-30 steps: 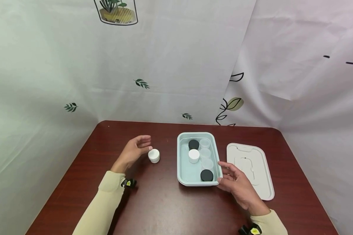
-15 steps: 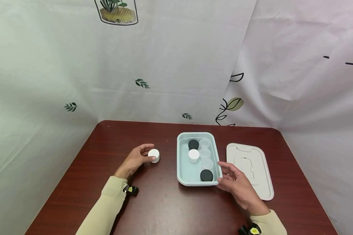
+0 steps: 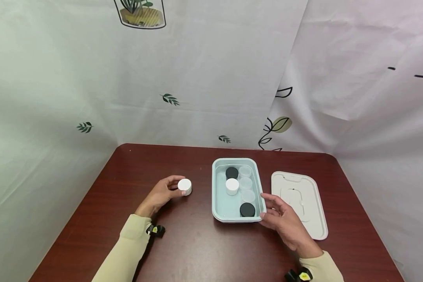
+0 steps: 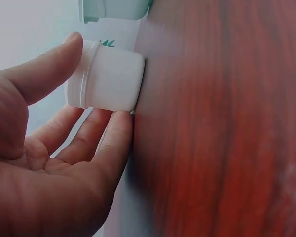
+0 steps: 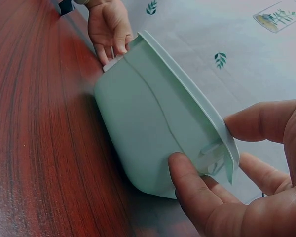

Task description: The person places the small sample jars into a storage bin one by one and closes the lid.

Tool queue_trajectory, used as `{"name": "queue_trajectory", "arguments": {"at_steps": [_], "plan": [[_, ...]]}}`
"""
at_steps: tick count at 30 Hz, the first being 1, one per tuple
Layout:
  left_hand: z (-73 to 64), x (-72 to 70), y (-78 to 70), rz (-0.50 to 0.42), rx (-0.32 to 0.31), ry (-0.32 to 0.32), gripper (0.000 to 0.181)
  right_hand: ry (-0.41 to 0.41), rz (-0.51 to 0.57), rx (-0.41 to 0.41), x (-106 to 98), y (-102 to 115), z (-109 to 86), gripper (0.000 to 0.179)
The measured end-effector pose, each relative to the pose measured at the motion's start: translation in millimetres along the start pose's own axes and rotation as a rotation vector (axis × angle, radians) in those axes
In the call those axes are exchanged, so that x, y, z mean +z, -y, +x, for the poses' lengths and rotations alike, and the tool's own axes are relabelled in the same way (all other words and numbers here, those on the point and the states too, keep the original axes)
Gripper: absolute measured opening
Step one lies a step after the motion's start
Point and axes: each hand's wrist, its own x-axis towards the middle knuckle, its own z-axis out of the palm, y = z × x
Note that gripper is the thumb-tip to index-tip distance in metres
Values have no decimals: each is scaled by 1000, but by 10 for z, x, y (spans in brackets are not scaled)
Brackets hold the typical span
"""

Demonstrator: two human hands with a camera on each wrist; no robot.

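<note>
My left hand (image 3: 161, 195) holds a small white jar (image 3: 185, 187) on the left of the table. In the left wrist view the thumb lies on the lid side of the jar (image 4: 113, 79) and the fingers on its opposite side; the base is at the tabletop. My right hand (image 3: 285, 223) grips the near right corner of a pale green plastic tub (image 3: 220, 211), thumb at the rim and fingers along the outer wall (image 5: 138, 118). Inside the tub stand another white jar (image 3: 232, 186), two black-lidded jars (image 3: 247, 210) and a column of clear-lidded ones (image 3: 246, 183).
A white rectangular lid (image 3: 303, 203) lies flat to the right of the tub, partly behind the right hand. The dark red-brown wooden table (image 3: 197, 243) ends at a printed cloth backdrop (image 3: 197, 70) along its back and sides.
My left hand has come down and closed its thumb and fingers around the white jar, which stays about where it was. The right hand and the tub have not moved.
</note>
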Motion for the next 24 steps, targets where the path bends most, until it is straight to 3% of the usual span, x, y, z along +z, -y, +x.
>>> {"name": "queue_trajectory", "arguments": {"at_steps": [15,24], "plan": [[-8,-4,-103,-43,-22,-16,59,6,-6,-4,-12,-1,5,69],[-5,9,-431,-46,51,4,56,4,-17,-1,-17,1,14,69]]}}
